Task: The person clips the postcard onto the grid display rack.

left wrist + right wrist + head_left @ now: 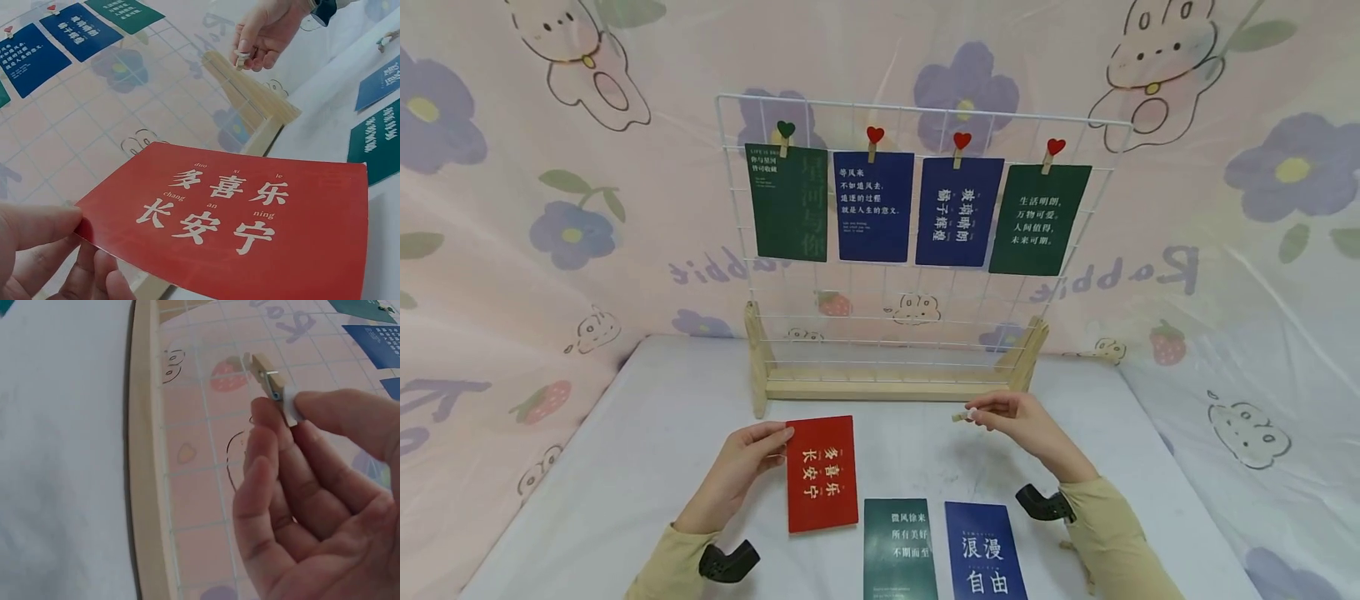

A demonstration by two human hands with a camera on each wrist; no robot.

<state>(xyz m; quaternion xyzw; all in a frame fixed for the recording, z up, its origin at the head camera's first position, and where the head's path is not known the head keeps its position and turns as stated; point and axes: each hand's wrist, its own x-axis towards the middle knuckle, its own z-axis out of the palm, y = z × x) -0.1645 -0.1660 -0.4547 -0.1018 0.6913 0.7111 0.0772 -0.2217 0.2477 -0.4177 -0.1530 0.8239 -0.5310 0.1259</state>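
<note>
My left hand (pixel 743 467) pinches a red card (pixel 822 475) with white characters by its upper left edge. In the left wrist view the thumb lies on top of the red card (pixel 250 219) and the other fingers are beneath it. Between thumb and fingertips, my right hand (pixel 1026 423) pinches a small wooden clothespin (pixel 269 375) with a white piece at its end. Behind both hands stands a white wire grid rack (pixel 880 317) on a wooden base (pixel 887 389). Green and blue cards hang on it from heart-topped clothespins, including a red-hearted clothespin (pixel 962 146).
A green card (pixel 898 554) and a blue card (pixel 985 554) lie on the white table (pixel 647 417) near its front. Next to my right forearm a small light-coloured object (pixel 1078 558) is partly covered by the sleeve. A patterned cloth (pixel 1240 308) surrounds the table.
</note>
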